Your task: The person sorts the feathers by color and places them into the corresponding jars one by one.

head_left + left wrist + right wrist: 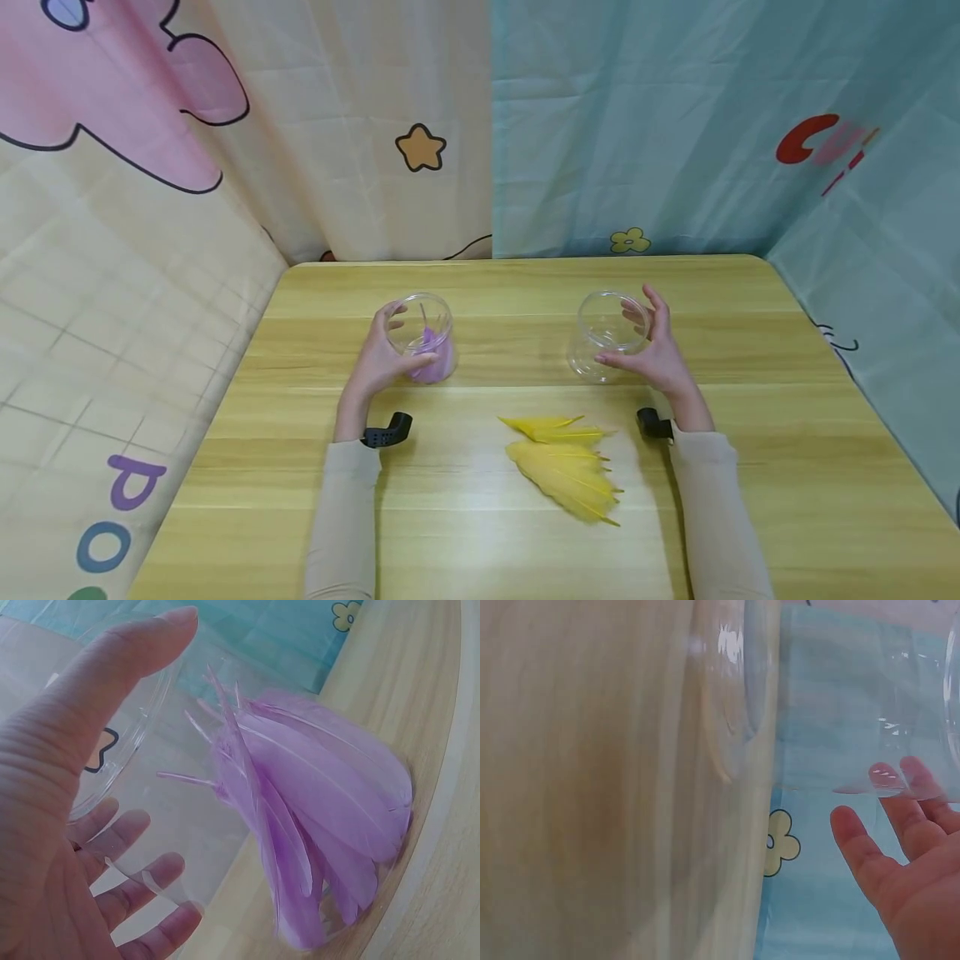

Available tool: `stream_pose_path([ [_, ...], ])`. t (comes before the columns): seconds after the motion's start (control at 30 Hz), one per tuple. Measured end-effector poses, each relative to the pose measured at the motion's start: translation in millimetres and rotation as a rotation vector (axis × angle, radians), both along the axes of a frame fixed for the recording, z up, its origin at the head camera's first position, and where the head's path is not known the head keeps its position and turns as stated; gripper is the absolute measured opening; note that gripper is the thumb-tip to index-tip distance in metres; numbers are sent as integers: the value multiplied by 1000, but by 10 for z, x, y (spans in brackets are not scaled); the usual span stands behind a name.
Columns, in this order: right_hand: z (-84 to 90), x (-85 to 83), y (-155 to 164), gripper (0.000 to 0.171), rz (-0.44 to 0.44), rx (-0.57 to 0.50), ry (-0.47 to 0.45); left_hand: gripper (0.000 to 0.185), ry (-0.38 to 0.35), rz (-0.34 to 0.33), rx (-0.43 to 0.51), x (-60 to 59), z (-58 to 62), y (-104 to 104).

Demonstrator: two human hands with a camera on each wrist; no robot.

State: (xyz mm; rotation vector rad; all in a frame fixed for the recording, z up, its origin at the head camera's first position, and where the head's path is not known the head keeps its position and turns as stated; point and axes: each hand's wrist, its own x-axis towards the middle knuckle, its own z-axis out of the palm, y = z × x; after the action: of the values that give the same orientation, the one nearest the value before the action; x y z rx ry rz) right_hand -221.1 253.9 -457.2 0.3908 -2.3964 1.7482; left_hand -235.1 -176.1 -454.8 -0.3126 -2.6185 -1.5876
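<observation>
Purple feathers [322, 780] stand with their quills upward in a clear round jar [446, 337] at the left. My left hand [378, 358] holds this jar from its left side, thumb across the front and fingers behind the wall. At the right, my right hand [658, 358] holds a second clear jar [587, 354] with nothing visible inside. Its thumb lies at the near side and its fingers at the far side, with one finger raised off the wall in the right wrist view. Both jars are upright on the table.
Several yellow feathers [562, 475] lie fanned out on the wooden table [450, 533], between the forearms and nearer to me. Small black wrist cameras sit at both cuffs. Patterned curtains [555, 167] hang behind the table's far edge and along both sides.
</observation>
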Motion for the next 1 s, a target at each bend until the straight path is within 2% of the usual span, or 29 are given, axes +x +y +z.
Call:
stream_pose_path([
  [0.1, -60, -3, 18, 119, 3, -4, -9, 107, -6, -2, -1, 20, -15, 4],
  [0.33, 126, 55, -84, 102, -1, 6, -34, 106, -9, 7, -1, -1, -24, 8],
  [0.43, 115, 32, -88, 97, -17, 14, -39, 106, -19, 0, -3, 0, 19, 15],
  [0.67, 143, 27, -109, 94, -23, 19, -50, 101, -19, -27, 19, 164, 328, 107],
  [0.83, 148, 9, -93, 94, -14, 12, -48, 100, -29, -24, 37, 184, 357, 137],
  [1.0, 147, 7, -71, 95, -6, 5, -56, 102, -32, -20, 67, 189, 314, 157],
])
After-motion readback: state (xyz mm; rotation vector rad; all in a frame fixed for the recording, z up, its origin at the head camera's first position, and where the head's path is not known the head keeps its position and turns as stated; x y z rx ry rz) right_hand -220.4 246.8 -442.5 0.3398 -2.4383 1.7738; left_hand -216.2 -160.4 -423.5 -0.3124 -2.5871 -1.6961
